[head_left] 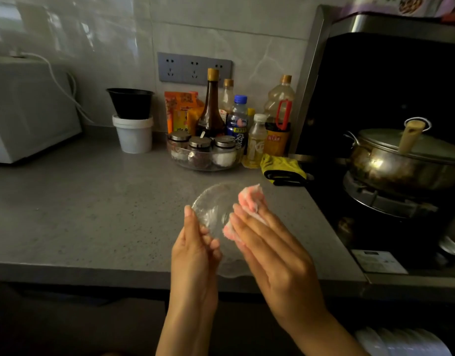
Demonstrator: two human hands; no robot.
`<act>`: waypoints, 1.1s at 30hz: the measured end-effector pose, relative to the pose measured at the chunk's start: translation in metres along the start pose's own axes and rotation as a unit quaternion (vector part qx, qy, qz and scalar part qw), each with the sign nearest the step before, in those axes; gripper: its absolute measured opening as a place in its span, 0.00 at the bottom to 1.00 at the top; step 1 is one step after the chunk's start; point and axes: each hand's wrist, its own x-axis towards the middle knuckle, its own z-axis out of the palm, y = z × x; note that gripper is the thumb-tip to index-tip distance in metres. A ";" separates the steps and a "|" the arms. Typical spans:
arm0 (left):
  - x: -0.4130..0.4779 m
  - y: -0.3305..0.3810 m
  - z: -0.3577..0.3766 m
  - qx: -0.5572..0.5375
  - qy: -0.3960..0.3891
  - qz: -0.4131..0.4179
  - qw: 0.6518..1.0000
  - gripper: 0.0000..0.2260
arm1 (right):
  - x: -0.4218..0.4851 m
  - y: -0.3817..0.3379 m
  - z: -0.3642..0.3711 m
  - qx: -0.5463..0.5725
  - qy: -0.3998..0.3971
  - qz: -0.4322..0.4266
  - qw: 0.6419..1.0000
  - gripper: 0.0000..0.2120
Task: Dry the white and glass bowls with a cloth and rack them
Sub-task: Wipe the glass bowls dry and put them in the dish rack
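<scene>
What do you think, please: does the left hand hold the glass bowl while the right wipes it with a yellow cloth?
The cloth is pink, not yellow, in the head view; the left hand holds the glass bowl, the right hand wipes.

Left hand (195, 245): thumb upright, fingers curled, pinching the rim of the glass bowl (214, 200).
Right hand (270, 253): fingers straight, together, pressing the pink cloth (249, 198) just right of that grip.
Forearms: bare, angled inward.

Grey counter (93, 201): white appliance (28, 109) L, white tub (133, 136), bottles (211, 106), glass dish (206, 167) w/ jars (199, 143), yellow cloth (280, 165) R.
</scene>
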 end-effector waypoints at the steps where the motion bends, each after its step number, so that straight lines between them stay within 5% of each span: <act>1: -0.001 0.000 0.002 0.005 -0.003 0.007 1.000 0.16 | 0.003 0.004 -0.002 -0.005 0.002 0.002 1.000 0.15; 7: 0.002 0.001 0.008 0.007 0.010 0.029 1.000 0.18 | -0.005 0.003 -0.005 0.037 0.007 0.033 0.999 0.16; 11: -0.003 -0.005 0.011 0.046 -0.035 -0.005 0.998 0.31 | 0.006 0.001 -0.004 0.009 -0.029 0.000 1.000 0.20; 18: 0.005 0.009 0.013 -0.031 0.040 0.025 0.998 0.16 | -0.007 0.008 0.008 0.018 -0.076 0.068 0.995 0.24; 25: 0.006 0.008 0.014 -0.005 -0.003 0.007 1.000 0.17 | 0.005 0.006 0.013 -0.036 -0.035 -0.031 0.998 0.21; 30: 0.002 0.002 0.016 0.015 -0.033 -0.014 0.999 0.19 | 0.015 0.009 0.012 0.080 -0.023 0.081 0.993 0.20; 33: 0.001 0.006 0.018 0.046 -0.042 -0.020 0.998 0.27 | 0.019 0.012 0.011 0.027 -0.043 0.046 0.998 0.21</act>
